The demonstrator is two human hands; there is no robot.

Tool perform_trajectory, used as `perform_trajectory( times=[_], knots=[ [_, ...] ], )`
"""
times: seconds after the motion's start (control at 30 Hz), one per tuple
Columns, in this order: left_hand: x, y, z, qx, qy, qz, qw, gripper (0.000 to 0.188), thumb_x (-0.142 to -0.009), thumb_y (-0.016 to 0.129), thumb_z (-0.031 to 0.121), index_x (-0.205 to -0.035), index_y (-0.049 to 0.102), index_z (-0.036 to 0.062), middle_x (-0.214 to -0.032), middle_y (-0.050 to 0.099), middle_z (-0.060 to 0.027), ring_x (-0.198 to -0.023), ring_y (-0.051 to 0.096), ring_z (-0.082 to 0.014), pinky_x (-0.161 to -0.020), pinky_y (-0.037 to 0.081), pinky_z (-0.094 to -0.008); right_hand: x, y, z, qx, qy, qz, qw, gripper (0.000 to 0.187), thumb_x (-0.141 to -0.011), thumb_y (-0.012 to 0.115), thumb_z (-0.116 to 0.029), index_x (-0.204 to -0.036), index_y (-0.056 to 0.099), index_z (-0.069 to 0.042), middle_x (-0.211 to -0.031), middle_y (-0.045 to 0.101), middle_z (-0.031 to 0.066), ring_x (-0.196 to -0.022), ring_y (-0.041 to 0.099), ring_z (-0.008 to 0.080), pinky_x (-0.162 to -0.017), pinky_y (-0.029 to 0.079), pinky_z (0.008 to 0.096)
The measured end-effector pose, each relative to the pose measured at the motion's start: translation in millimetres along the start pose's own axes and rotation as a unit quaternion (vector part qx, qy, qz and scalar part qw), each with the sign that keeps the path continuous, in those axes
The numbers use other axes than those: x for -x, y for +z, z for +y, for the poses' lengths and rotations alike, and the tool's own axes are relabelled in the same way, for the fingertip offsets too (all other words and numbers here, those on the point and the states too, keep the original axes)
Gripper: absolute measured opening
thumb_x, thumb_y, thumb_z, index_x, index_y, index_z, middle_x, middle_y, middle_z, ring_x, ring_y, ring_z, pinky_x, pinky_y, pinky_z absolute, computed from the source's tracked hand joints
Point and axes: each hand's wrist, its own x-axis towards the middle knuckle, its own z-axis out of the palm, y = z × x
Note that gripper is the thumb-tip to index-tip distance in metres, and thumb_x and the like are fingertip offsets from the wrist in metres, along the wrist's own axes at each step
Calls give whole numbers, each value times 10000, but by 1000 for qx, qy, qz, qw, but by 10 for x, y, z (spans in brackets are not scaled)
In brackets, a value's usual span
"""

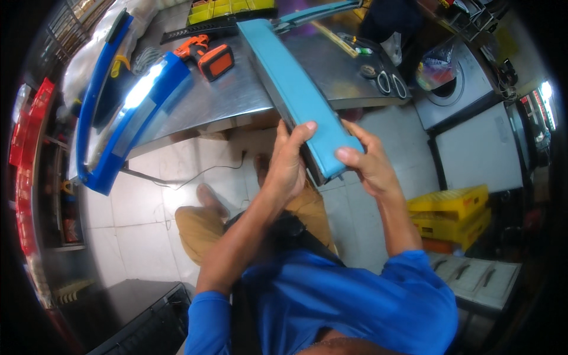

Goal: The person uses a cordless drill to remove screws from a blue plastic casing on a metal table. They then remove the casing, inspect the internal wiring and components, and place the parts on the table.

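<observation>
My left hand (288, 158) and my right hand (373, 161) grip the near end of a long light-blue bag sealer (296, 83), one on each side. Both thumbs press on its top face; the other fingers curl round the edges, partly hidden underneath. The sealer slants away from me, its far part over the metal workbench (236, 97) and its near end past the bench edge. A narrow light-blue arm (319, 13) reaches right from its far end. To the left, a darker blue sealer (127, 127) stands with its arm raised, overhanging the bench. An orange and black cordless drill (207, 56) lies between them.
Scissors (390, 84), a tape roll (368, 71) and small tools lie on the bench's right. A yellow bin (231, 9) stands at the back. Yellow crates (452, 213) and a drawer unit (473, 278) are at right. A black cable (207, 170) crosses the tiled floor.
</observation>
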Motion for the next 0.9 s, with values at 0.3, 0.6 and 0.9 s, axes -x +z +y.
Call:
perform_trajectory(
  times=[0.3, 0.6, 0.9],
  knots=[
    [570, 321, -23, -36, -29, 36, 998, 724, -885, 688, 216, -1431, 271, -12, -1280, 482, -171, -1189, 524, -252, -1024, 454, -409, 487, -110, 105, -63, 12, -10, 998, 895, -728, 841, -291, -1437, 452, 90, -1304, 592, 159, -1202, 571, 213, -1046, 438, 328],
    [913, 194, -268, -24, -24, -14, 999, 787, -851, 695, 401, -1429, 335, 7, -1296, 525, -199, -1182, 592, -322, -1013, 516, -460, 851, 40, -168, 41, -24, -20, 999, 889, -703, 832, -243, -1434, 452, 90, -1239, 630, 149, -1135, 612, 201, -994, 466, 308],
    [965, -221, -377, 79, -113, -112, 984, 951, -745, 712, 515, -1464, 361, 1, -1301, 555, -226, -1195, 600, -362, -1019, 526, -520, 1042, 306, 36, 295, -122, 38, 947, 995, -684, 899, -323, -1439, 414, 108, -1216, 646, 260, -1118, 673, 279, -925, 542, 370]
  ],
)
